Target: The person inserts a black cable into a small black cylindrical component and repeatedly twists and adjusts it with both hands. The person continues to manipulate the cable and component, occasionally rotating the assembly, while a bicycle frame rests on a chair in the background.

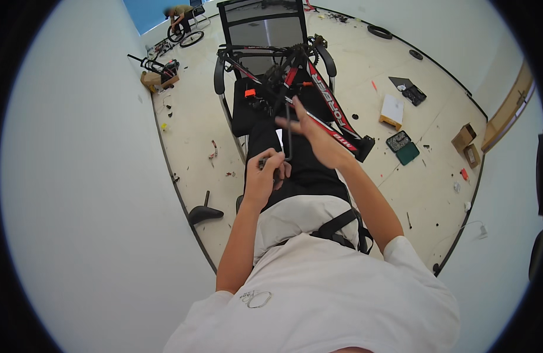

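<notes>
My left hand (pixel 265 175) is closed over my lap around a small dark metal part, mostly hidden by the fingers. A long L-shaped hex key (pixel 289 138) rises from beside that hand, its bent end at the part. My right hand (pixel 311 130) is open, fingers spread, right at the upper length of the hex key; whether it touches the key I cannot tell. Beyond both hands a red, black and white bicycle frame (pixel 327 100) rests on a black mesh-backed chair (pixel 248 117). A small orange object (pixel 249 93) lies on the seat.
A black saddle (pixel 205 213) lies on the floor at left. On the right are a white box (pixel 391 110), an open green case (pixel 408 154), a black tool case (pixel 414 94) and cardboard boxes (pixel 464 136). Far left, another person (pixel 178 19) bends over a wheel (pixel 176 34).
</notes>
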The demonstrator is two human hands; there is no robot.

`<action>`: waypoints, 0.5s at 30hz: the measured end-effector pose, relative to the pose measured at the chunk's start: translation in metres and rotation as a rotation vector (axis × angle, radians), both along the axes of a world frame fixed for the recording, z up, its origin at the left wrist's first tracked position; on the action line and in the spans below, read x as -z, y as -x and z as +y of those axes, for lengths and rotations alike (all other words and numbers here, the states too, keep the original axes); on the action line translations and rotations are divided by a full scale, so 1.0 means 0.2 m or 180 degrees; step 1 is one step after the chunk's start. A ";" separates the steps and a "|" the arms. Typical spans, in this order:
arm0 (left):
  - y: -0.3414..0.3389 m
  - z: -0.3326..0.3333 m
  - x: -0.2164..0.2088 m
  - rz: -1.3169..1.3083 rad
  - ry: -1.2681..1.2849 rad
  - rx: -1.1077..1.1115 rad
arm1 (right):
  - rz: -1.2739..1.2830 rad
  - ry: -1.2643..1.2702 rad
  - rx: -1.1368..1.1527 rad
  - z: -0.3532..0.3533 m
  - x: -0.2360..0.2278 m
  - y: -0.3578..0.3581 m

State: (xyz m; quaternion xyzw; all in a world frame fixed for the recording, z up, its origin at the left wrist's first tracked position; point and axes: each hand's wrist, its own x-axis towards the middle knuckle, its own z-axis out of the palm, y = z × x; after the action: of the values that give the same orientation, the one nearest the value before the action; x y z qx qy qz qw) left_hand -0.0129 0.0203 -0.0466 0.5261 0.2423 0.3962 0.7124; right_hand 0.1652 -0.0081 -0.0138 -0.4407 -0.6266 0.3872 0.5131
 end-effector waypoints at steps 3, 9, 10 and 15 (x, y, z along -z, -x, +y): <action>-0.01 -0.01 0.04 0.0224 -0.0030 0.0085 | 0.0057 -0.0215 -0.0093 -0.05 -0.14 0.02; -0.03 -0.01 0.03 -0.0316 0.0428 -0.0727 | -0.1636 -0.0967 -0.0592 -0.36 -0.13 0.14; 0.00 0.01 0.02 -0.0393 0.0676 -0.0686 | -0.1896 -0.0965 -0.0365 -0.40 -0.09 0.17; 0.06 0.03 -0.09 -0.0614 0.0419 -0.0587 | -0.2134 -0.0556 0.0353 -0.23 0.08 0.08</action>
State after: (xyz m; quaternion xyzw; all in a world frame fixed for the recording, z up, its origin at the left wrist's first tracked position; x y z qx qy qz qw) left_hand -0.0242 0.0260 -0.0295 0.4132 0.2455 0.4919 0.7259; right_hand 0.1492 -0.0544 -0.0301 -0.5311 -0.7661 0.1373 0.3348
